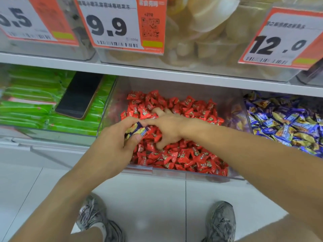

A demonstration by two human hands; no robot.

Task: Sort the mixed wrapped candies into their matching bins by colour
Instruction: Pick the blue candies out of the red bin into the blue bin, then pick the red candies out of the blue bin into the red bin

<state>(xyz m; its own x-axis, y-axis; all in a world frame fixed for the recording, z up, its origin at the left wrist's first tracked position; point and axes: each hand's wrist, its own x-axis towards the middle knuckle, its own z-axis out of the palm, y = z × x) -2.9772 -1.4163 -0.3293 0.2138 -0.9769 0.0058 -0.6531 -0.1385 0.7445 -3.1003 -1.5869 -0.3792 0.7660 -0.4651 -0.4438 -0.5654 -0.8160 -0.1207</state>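
- Your left hand [118, 140] is over the near-left part of the red-candy bin [197, 175], its fingers and thumb curled round a small clutch of blue-and-gold candies [138, 131]. Keep that grip snug; the wrappers look slick, and a dropped piece would vanish back among the red.
- Your right hand [167, 130] lies spread and palm-down in the middle of the same bin, fingers splayed and partly buried in the red candies [183, 154]. It holds nothing that can be seen, though the buried fingertips are hidden.
- Rake with those spread fingers in shallow sweeps, so any blue-and-gold wrapper comes to the surface without red pieces spilling over the front wall.
- The blue-and-gold bin [286, 123] stands just right of the red-candy bin. The strays belong there, so the left hand's load will likely have to cross over your right forearm, or pass to the right hand.
- Both forearms reach forward and converge over the red-candy bin, the wrists roughly level.
- Left of the red-candy bin, a dark phone [78, 95] lies on green packets [29, 109]; leave it alone.
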